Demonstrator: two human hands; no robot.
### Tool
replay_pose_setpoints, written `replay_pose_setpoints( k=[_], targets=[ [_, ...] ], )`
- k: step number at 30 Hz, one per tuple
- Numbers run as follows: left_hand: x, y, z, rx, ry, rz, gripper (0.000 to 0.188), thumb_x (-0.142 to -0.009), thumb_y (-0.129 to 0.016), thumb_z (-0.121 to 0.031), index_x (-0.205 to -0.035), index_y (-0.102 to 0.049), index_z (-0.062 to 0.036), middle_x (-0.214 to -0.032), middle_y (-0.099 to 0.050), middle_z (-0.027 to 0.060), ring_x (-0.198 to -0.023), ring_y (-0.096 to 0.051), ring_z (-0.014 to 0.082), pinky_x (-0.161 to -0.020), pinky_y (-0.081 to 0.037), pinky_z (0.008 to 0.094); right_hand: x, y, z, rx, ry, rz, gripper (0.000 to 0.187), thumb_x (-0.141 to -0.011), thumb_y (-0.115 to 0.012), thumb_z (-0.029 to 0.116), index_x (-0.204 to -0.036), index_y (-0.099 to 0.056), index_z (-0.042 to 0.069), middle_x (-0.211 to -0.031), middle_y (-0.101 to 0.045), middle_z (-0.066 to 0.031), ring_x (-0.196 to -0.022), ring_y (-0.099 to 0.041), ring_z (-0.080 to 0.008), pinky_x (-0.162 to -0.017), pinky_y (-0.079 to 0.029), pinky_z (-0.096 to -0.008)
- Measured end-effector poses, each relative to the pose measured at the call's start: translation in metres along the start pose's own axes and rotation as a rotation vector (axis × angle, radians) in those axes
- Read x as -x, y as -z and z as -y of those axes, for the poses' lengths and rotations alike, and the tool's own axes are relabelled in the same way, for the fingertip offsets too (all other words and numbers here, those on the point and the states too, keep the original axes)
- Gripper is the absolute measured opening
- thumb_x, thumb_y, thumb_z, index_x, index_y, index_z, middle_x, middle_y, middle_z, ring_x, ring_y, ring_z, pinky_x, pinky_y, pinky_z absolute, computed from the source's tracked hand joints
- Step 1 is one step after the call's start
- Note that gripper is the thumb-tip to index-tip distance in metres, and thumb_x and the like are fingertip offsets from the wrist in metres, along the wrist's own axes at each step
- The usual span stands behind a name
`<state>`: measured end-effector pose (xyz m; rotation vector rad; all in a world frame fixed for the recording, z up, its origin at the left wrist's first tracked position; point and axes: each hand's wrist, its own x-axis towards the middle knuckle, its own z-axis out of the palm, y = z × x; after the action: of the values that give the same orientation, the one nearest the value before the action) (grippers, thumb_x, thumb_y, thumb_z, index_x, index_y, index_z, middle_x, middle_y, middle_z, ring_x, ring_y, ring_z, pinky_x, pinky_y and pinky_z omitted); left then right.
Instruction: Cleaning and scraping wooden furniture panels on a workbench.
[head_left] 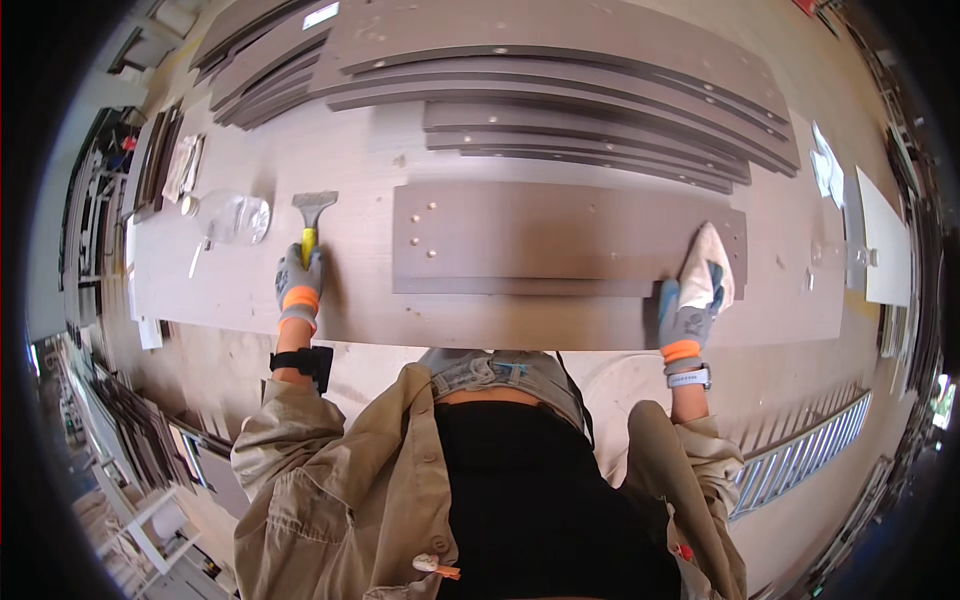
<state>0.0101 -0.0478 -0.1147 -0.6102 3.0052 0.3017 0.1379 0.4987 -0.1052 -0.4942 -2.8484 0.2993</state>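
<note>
My left hand (300, 278), in a grey glove with an orange cuff, is closed around the yellow handle of a scraper (314, 205). Its wide grey blade points away from me over the table. In my gloved right hand (688, 312) is a bunched white cloth (707, 262), lying over the right end of a brown panel (530, 235). The panel has small round holes near both ends, and another board edge shows under its near side. My right fingers are partly hidden by the cloth.
Stacked brown boards (560, 90) fill the far side of the pale table (350, 175). A clear plastic bottle (238, 219) lies at the left, near a folded cloth (183, 168). On the floor to the right rests a metal ladder (805, 455).
</note>
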Motion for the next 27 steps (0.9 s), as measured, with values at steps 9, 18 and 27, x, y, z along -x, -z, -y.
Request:
replay_pose_setpoints(
  k=[9,18,27],
  targets=[
    [0.032,0.026,-0.007,0.388,-0.335,-0.174,0.029,-0.088,-0.056,-0.021,-0.11,-0.058,-0.0031,-0.106,-0.057,0.0187,-0.096,-0.056,0.035,-0.084,-0.045,0.0398,0.035,-0.044,0.265,-0.09,0.773,0.464,0.071,-0.087,-0.039,0.053,-0.138,-0.036,0.003,-0.146,-0.03,-0.0133,-0.14,-0.014,-0.0301,-0.115,-0.002,-0.0438],
    [0.075,0.03,0.014,0.684,-0.145,0.013,0.027,-0.09,-0.054,-0.021,-0.109,-0.059,-0.0019,-0.098,-0.059,0.0163,-0.087,-0.059,0.0284,-0.079,-0.047,0.0346,0.034,-0.046,0.27,-0.222,0.989,0.449,0.08,-0.075,-0.06,0.048,-0.136,-0.037,0.003,-0.143,-0.033,-0.0186,-0.137,-0.023,-0.0332,-0.114,-0.011,-0.0463],
    [0.089,0.017,-0.014,0.719,-0.291,0.185,0.03,-0.091,-0.054,-0.019,-0.114,-0.056,-0.0005,-0.105,-0.06,0.0153,-0.097,-0.058,0.0249,-0.087,-0.045,0.0332,0.027,-0.003,0.221,-0.294,0.582,0.712,0.069,-0.077,-0.062,0.035,-0.134,-0.039,0.002,-0.142,-0.033,-0.0189,-0.135,-0.025,-0.036,-0.112,-0.015,-0.0472]
  ],
)
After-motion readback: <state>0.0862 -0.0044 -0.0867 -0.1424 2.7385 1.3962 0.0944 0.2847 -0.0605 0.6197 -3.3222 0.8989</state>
